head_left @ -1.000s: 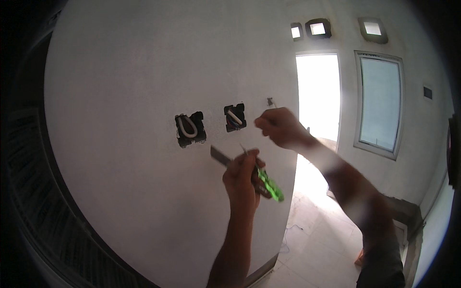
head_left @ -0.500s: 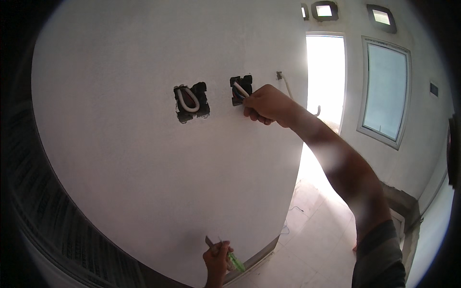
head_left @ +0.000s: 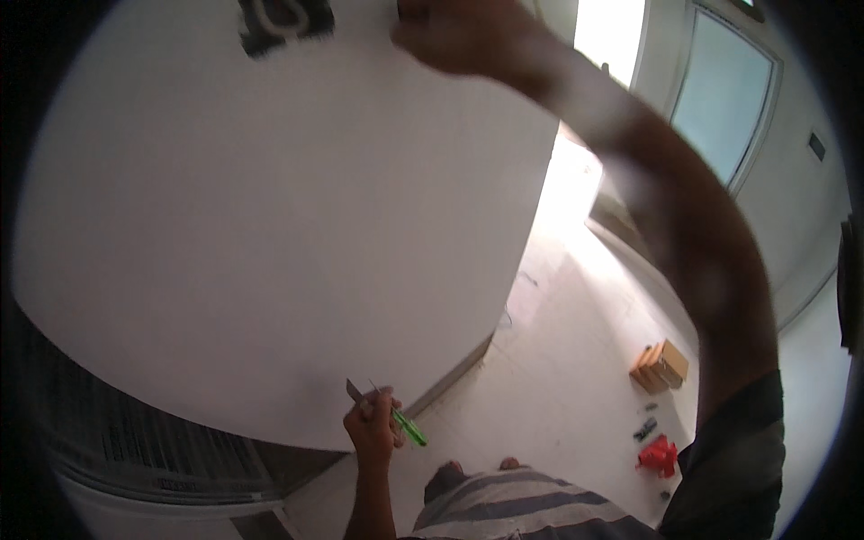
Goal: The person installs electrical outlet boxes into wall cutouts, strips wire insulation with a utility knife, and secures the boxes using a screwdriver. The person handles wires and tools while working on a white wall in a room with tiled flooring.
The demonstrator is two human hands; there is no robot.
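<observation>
My right hand [head_left: 472, 36] is raised to the wall at the upper edge, its fingers curled closed by a dark recessed wall box mostly hidden behind them. Half a second ago those fingers pinched a white cable there; now the hand covers it. Low down near the wall, my left hand [head_left: 369, 427] is closed around a slim screwdriver with a clear green handle [head_left: 412, 430] and a thin shaft. A flat, pointed blade-like piece [head_left: 355, 391] also sticks out of this grip; its kind is unclear. Left of my right hand, another dark wall box [head_left: 310, 20] holds a looped white cable [head_left: 266, 16].
The pale wall [head_left: 297, 207] ends at a corner on the right. Beyond it lies a light tiled floor [head_left: 531, 405] with a stack of brown boxes [head_left: 664, 367] and a red object [head_left: 659, 456]. A bright doorway and a framed window [head_left: 727, 108] stand farther off.
The view has tilted down, so the wall boxes sit higher and more floor shows. My right hand stays at the same box; my left still holds the green-handled screwdriver.
</observation>
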